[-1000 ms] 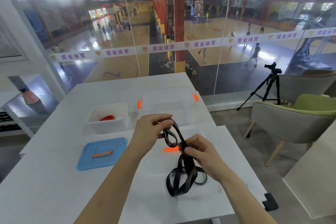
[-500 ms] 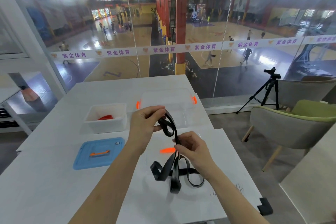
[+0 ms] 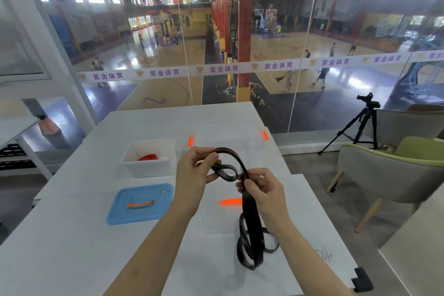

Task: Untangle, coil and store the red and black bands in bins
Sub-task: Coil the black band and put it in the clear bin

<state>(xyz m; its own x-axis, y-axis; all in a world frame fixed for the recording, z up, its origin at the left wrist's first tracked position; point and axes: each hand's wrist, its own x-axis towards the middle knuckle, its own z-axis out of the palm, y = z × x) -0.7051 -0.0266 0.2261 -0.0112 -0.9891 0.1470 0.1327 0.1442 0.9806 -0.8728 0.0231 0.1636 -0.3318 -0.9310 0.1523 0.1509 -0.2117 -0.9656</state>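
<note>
With my left hand pinching the small coil of the black band and my right hand gripping its strap above the table's near-right edge, the hanging loops may re-knot if either pinch slackens.

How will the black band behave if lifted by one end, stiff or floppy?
Probably floppy: the black band hangs limp below the right hand and piles in loose loops on the table. Likely springy too, arching smoothly from the left hand.
</note>
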